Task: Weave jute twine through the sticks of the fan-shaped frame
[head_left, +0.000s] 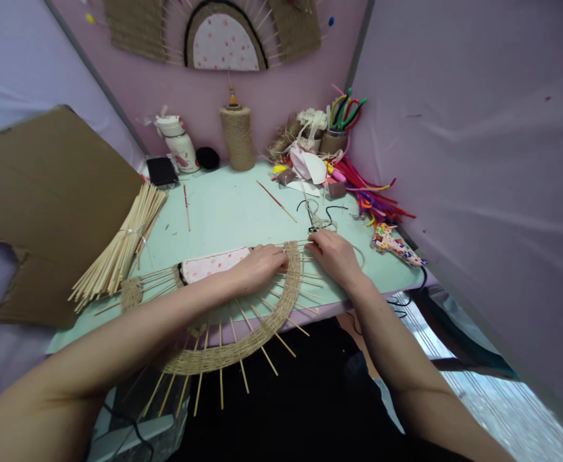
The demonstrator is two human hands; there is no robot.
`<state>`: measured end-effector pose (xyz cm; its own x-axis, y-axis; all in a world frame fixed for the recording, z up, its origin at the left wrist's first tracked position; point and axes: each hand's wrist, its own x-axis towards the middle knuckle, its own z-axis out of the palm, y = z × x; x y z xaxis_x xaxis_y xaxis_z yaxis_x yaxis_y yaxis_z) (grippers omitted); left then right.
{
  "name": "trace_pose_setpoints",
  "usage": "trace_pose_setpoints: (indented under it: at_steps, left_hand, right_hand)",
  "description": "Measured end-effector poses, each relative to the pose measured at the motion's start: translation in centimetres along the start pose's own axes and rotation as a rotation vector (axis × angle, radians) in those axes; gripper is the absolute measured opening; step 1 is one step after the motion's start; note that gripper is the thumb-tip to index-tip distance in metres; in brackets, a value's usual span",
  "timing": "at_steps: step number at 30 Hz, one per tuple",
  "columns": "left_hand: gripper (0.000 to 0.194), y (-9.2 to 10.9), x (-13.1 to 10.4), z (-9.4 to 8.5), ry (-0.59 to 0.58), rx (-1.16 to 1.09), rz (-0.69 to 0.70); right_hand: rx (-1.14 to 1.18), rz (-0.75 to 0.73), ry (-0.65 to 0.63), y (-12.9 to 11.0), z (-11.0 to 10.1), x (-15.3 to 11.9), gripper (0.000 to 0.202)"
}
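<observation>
Working on a half-round twine weave (pixel 292 282) with sticks (pixel 221 369) fanning through it, a person bends both bare hands to its far right end. The weave lies under and around the left hand (pixel 260 268), partly on the table (pixel 214 218) and partly out over the lap, nearer than both hands. The left hand lies palm down, fingers curled against the band's inner side; its fingertips are hidden, so whether they grip cannot be told. Just right of it, the right hand (pixel 333 255) has bent fingers and thumb drawn close at the outer stick ends; whether they pinch a stick or a strand is too small to tell.

Left of the left hand sits a spotted panel (pixel 216 264). Just beyond the right hand is a tangle of twine (pixel 323 222); to its right, a patterned glue gun (pixel 397 246) rests near the table's edge.

Pulling a strand too hard could draw the sticks together and warp the curve. The overhanging part could bend or slip if the forearm or lap knocks it. The tangle could knot if tugged, and a snagged cord (pixel 424 277) could drag the glue gun off.
</observation>
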<state>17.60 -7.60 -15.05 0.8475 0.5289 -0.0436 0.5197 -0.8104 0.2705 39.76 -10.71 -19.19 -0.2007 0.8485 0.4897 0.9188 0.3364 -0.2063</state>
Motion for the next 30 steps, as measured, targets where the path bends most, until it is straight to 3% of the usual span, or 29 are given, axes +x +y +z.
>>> trace_pose_setpoints:
  at_steps: [5,14,18,22,30]
  left_hand:
    - [0.020,-0.3,-0.2,0.5,-0.007,0.002,0.016]
    - [0.037,0.0,-0.3,0.4,-0.065,0.083,0.084]
    - [0.039,-0.2,-0.1,0.2,0.041,0.110,-0.004]
    - [0.049,-0.5,0.5,-0.4,-0.014,0.045,-0.071]
    - [0.052,-1.3,1.0,-0.9,-0.068,-0.147,-0.070]
  right_hand:
    - [-0.015,0.045,-0.030,-1.1,0.3,0.5,0.010]
    - [0.003,0.146,0.001,-0.4,0.3,0.3,0.013]
    - [-0.031,0.230,-0.012,-0.6,0.1,0.3,0.015]
    - [-0.007,0.274,-0.049,-0.5,0.2,0.3,0.012]
    - [0.077,0.349,-0.103,-0.3,-0.2,0.4,0.008]
